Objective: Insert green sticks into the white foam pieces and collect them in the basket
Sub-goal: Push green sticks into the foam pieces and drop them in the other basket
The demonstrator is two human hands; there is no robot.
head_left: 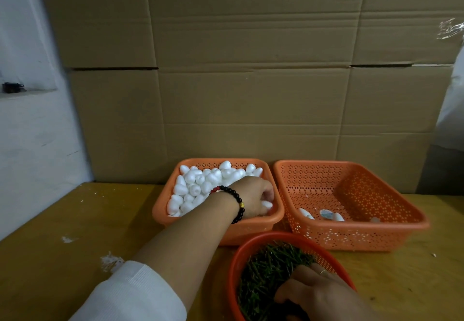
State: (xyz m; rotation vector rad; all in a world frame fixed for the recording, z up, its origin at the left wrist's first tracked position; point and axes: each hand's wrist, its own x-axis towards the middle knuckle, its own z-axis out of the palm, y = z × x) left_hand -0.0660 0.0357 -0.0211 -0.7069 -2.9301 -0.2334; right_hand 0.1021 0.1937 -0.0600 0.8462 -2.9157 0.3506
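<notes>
Head view, looking down at a yellowish wooden table (62,220) backed by a wall of flattened cardboard (238,69).

Left hand (253,199): reaches forward into the left orange basket (160,210), fingers curled down among the white foam pieces (198,185). One piece lies at the fingertips near the basket's right wall; whether the fingers actually grasp it is hard to say, since the back of the hand hides them. A beaded bracelet (237,201), dark with some red beads and one gold one, sits on the wrist. A white sleeve (130,293) is pushed up the forearm.

Right hand (313,293): low in the round red basket (233,265) nearest the person, fingers bent into the heap of green sticks (271,268). The fingertips are buried in the sticks, so the hold cannot be told. A thin ring shows on one finger.

Right orange basket (406,230): stands just beside the foam basket, their near corners close together. On its perforated floor a few white pieces (307,214) lie near the front wall, with a small round label or sticker among them. Whether these carry sticks is too small to tell.

In the way: the red basket's rim overlaps the front of both orange baskets from this angle. The left forearm crosses the foam basket's front wall.

Around: white flecks and scuffs on the tabletop at left; pale wall at far left with a small dark fitting (12,87); clear tape on the cardboard at upper right.
</notes>
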